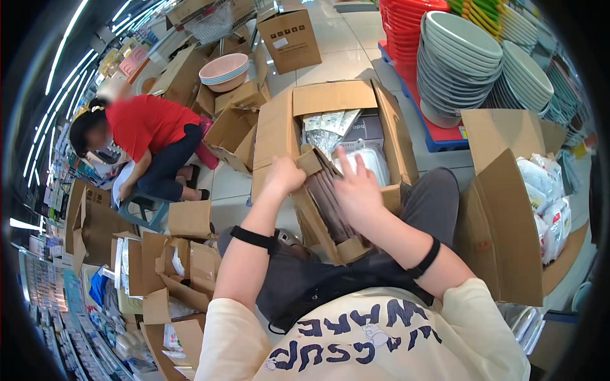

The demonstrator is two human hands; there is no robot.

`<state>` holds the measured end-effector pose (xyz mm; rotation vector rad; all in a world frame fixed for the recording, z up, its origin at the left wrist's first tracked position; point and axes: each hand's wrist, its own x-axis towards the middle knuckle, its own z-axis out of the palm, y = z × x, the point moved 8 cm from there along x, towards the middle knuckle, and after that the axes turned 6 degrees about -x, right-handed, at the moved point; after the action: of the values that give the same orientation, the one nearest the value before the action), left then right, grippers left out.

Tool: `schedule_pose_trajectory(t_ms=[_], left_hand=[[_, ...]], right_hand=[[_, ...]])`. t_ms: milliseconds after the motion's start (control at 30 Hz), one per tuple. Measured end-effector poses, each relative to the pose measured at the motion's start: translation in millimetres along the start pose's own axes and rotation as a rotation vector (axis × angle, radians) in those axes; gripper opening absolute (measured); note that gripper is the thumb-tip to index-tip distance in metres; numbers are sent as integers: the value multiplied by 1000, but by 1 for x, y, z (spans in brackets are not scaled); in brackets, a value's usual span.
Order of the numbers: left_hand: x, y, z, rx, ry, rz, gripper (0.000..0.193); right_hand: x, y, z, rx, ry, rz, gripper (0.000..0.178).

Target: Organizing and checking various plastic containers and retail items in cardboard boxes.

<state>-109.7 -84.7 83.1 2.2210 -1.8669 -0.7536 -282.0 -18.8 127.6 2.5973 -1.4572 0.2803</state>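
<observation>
At far left, a co-worker in a red shirt (149, 130) sits on a low blue stool (149, 216), bent forward. Next come stacked pink and blue basins (223, 71) on cardboard. The person's left hand (287, 176) is at the upper left corner of a small open carton (316, 222), its fingers curled together and clamped on the cardboard edge. That carton stands tilted between the person's legs, holding a row of grey-brown packages (330, 198); behind it, a large open carton (272, 130) contains clear-bagged packets (325, 130) and a white container (376, 164). The right hand (358, 193) is over the packages, index and middle fingers extended and well apart (contact with the packages cannot be confirmed; the palm hides it). Further right, grey basins (459, 63) are stacked on a red-and-blue pallet (438, 132). Rightmost, an open carton (505, 235) adjoins white plastic-wrapped packs (549, 203).
</observation>
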Motion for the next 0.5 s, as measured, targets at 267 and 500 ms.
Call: schedule_pose_trajectory(t_ms=[267, 500], left_hand=[[-27, 53, -15, 301, 174, -44, 27], [-21, 8, -14, 243, 125, -6, 29]], right_hand=[[83, -7, 32, 248, -19, 76, 14], [69, -29, 47, 164, 57, -71, 14]])
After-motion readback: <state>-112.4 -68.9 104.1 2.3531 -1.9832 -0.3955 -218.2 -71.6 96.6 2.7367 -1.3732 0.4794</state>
